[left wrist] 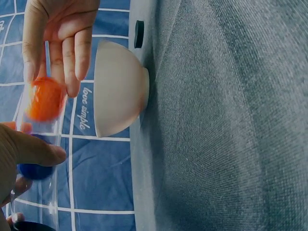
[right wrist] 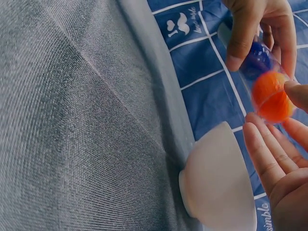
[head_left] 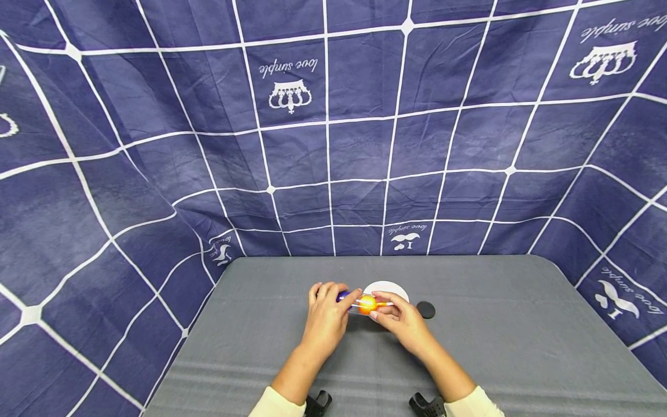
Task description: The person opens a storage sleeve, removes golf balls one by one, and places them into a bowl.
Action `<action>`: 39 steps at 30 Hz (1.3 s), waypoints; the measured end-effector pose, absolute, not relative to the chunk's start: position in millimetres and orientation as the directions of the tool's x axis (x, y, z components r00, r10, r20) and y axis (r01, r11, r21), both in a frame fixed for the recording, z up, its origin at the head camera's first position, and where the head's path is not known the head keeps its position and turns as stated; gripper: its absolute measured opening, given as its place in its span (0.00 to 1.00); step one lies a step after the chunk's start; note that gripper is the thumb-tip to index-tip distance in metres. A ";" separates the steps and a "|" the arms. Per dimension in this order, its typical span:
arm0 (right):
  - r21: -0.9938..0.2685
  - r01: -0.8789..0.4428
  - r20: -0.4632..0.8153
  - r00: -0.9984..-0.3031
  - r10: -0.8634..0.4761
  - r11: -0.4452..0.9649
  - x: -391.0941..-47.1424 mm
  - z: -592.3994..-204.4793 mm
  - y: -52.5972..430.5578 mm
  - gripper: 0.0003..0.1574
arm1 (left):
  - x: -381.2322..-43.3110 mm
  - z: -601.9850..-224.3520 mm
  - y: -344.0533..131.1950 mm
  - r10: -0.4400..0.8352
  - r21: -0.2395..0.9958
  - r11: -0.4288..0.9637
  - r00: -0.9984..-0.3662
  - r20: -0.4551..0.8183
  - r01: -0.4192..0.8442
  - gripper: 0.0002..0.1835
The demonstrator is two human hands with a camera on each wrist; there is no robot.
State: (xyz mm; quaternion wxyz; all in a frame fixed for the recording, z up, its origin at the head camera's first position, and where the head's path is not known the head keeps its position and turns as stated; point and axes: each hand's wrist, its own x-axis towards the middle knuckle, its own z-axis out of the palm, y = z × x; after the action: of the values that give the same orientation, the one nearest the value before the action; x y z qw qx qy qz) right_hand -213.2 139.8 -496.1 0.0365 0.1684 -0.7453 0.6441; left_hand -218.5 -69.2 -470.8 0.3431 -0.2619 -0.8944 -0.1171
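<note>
My left hand (head_left: 326,310) grips a clear tube (left wrist: 50,197) that lies roughly level above the table. Inside it sits a blue ball (right wrist: 258,60), partly covered by the left fingers. To the right of that, an orange ball (head_left: 367,304) is at the tube's right-hand end, blurred in the left wrist view. My right hand (head_left: 401,318) is at that end, its fingers (right wrist: 269,151) fairly straight beside the orange ball and its thumb close against it. A white bowl (left wrist: 120,89) stands upright on the table just behind the hands.
A round black disc (head_left: 425,310) lies on the grey table (head_left: 260,324), right of the bowl. Blue checked cloth (head_left: 359,150) hangs behind the table and along both sides. Black wrist mounts (head_left: 318,403) show near the sleeves.
</note>
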 end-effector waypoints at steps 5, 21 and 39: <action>-0.957 -0.253 0.228 -0.958 -0.173 0.139 -212.8 -495.8 140.4 0.30 | -218.2 -471.1 -68.2 0.390 0.028 0.838 -0.634 0.668 0.545 0.34; -0.954 -0.281 0.259 -0.948 -0.186 0.106 -211.3 -493.9 141.6 0.30 | -217.6 -475.3 -67.1 0.366 0.060 0.837 -0.637 0.678 0.544 0.33; -0.953 -0.271 0.246 -0.954 -0.174 0.139 -209.0 -488.3 145.2 0.28 | -215.3 -478.9 -65.1 0.318 0.182 0.805 -0.669 0.672 0.565 0.33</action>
State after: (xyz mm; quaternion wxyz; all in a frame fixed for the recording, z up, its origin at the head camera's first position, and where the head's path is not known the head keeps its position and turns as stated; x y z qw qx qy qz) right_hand -209.0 145.2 -488.3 0.0380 0.1476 -0.7536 0.6394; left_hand -215.3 -65.1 -478.9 0.3231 -0.2468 -0.8934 -0.1910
